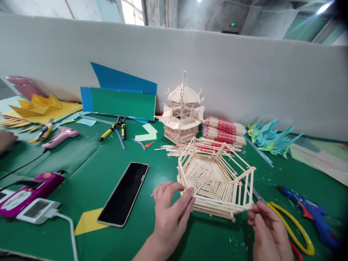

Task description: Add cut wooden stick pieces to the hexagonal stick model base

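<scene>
A shallow many-sided frame (208,179) built of thin wooden sticks stands on the green table, its slatted base showing a web-like pattern. My left hand (172,210) has its thumb and fingers closed on the frame's front left side. At the front right corner, my right hand (268,230) pinches the frame with curled fingertips; whether a loose stick is also between them is hidden. Behind the frame rises a tiered stick pagoda (182,116) with sloping roofs. Loose wooden sticks (174,149) lie between the two.
Yellow-handled scissors (296,224) and a blue glue gun (307,206) lie at right. Packs of sticks (225,125) sit behind. A phone (123,195), purple power strip (40,188), pink glue gun (61,137) and pliers (108,132) occupy the left, where another person's hand (7,141) shows.
</scene>
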A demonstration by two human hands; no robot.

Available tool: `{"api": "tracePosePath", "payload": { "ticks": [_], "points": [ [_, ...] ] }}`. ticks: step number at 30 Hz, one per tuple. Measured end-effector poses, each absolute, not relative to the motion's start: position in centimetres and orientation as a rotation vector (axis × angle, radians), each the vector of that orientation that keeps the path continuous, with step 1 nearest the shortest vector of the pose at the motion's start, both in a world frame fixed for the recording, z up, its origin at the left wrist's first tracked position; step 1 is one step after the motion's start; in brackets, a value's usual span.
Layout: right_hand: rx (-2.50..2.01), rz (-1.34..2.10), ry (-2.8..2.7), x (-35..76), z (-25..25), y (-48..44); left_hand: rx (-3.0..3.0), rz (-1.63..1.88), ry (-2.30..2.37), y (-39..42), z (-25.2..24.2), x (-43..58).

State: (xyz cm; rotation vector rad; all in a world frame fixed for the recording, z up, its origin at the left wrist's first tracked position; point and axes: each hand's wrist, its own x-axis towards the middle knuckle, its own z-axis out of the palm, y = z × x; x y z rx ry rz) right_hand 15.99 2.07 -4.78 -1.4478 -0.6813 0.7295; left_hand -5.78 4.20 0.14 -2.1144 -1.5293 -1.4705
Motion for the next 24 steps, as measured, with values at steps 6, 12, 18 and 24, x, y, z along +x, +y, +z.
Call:
{"api": "tracePosePath", "payload": {
  "ticks": [6, 12, 18, 24],
  "points": [
    [-1.45, 0.688, -0.748, 16.1, -5.0, 1.8, -2.14, -1.436, -1.509, 4.3, -0.2, -6.0],
    [-1.423, 0.683, -0.733, 16.4, -4.3, 1.3, -2.177, -1.628, -1.555, 3.2, -1.6, -6.7],
    [-1.36, 0.477, -0.805, 17.6, -2.7, 3.0, -1.757, -1.84, -2.036, 3.6, -2.4, -7.8],
    [-1.293, 0.363, -0.881, 19.4, -2.3, 7.8, -1.694, -1.803, -2.079, 5.5, -4.4, -8.3]
  ]
}}
